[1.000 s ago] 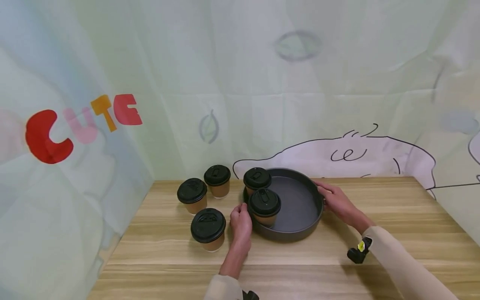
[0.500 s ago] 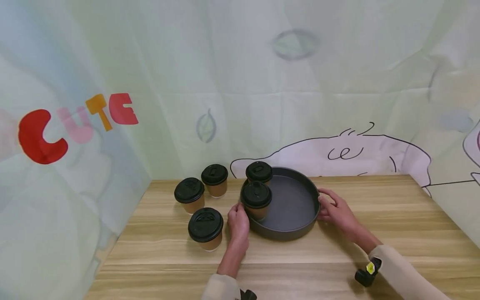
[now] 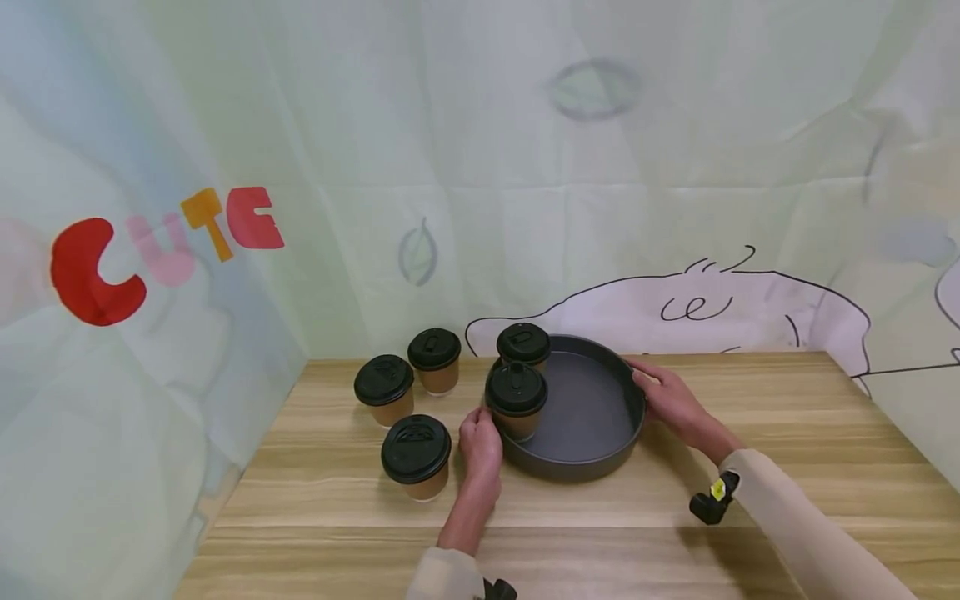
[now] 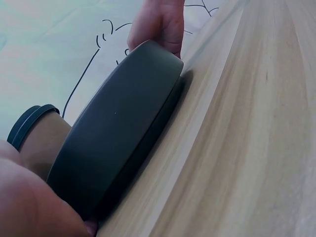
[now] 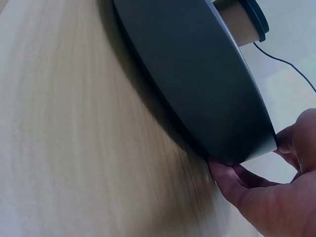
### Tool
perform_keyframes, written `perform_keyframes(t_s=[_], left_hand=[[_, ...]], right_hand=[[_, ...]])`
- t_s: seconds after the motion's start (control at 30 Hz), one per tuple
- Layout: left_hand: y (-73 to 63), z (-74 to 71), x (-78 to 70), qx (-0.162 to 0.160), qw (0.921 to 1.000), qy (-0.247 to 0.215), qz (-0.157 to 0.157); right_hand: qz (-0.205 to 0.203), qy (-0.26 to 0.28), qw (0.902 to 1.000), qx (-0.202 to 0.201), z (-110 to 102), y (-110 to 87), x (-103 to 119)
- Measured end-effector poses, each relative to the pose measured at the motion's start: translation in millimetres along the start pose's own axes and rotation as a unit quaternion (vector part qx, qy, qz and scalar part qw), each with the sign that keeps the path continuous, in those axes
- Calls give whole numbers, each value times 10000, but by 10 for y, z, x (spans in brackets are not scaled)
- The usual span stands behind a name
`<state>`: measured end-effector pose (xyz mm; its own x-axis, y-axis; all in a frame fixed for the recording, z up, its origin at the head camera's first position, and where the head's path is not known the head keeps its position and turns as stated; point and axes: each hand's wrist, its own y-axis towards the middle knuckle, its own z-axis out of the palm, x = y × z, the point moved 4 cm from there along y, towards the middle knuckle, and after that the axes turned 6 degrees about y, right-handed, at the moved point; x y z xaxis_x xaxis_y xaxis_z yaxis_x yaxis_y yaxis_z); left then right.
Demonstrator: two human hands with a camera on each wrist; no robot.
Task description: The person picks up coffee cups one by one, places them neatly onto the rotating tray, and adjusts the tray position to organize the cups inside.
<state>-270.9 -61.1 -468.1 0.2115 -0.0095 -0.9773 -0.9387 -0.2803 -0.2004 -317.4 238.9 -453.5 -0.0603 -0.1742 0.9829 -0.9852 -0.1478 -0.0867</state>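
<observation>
Dark pan [image 3: 592, 408] gripped from both sides, two lidded cups aboard

You hold the round, straight-walled pan by opposite sides, its smooth matte grey surface dull against the striped wood grain of the worktop [image 3: 315, 533]. Your left hand [image 3: 482, 446] curls its fingers against the pan's left wall; your right hand [image 3: 675, 408] pinches the right wall, thumb at the lower edge and fingers by the rim in the right wrist view. A dark band of shadow runs under the base; whether it touches the wood, you cannot tell from here.

Inside, along the left wall, stand a front cup [image 3: 517, 396] and a rear cup [image 3: 523, 343], both tapered, brown-sided and capped with ridged black lids. Outside, left of your left hand, a near cup [image 3: 417, 454], a middle cup [image 3: 385, 389] and a far cup [image 3: 435, 358] of the same shape stand upright on the worktop. Behind hangs a creased, pale green backdrop [image 3: 510, 208], printed with leaves and the colourful letters [image 3: 97, 273] "CUTE".
</observation>
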Motion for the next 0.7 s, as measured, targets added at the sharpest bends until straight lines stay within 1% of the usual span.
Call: perform_keyframes(t_s=[0.13, 0.23, 0.4, 0.47, 0.57, 0.7], left_hand=[[-3, 4, -12, 29, 10000, -39, 52], [2, 6, -11, 24, 9999, -43, 94], [0, 5, -9, -22, 9999, 3, 134], [-3, 5, -9, -40, 9999, 27, 144], [6, 9, -1, -53, 9999, 8, 136], [-9, 14, -3, -28, 9999, 2, 140]], right_hand=[[-5, -27, 9997, -241, -4, -65, -2], [-3, 55, 9992, -400, -1, -157, -28], [37, 355, 9984, -439, 31, -329, -78], [65, 358, 9983, -445, 40, -376, -86], [83, 165, 9987, -474, 24, -373, -76], [139, 1, 9989, -442, -30, -246, -28]])
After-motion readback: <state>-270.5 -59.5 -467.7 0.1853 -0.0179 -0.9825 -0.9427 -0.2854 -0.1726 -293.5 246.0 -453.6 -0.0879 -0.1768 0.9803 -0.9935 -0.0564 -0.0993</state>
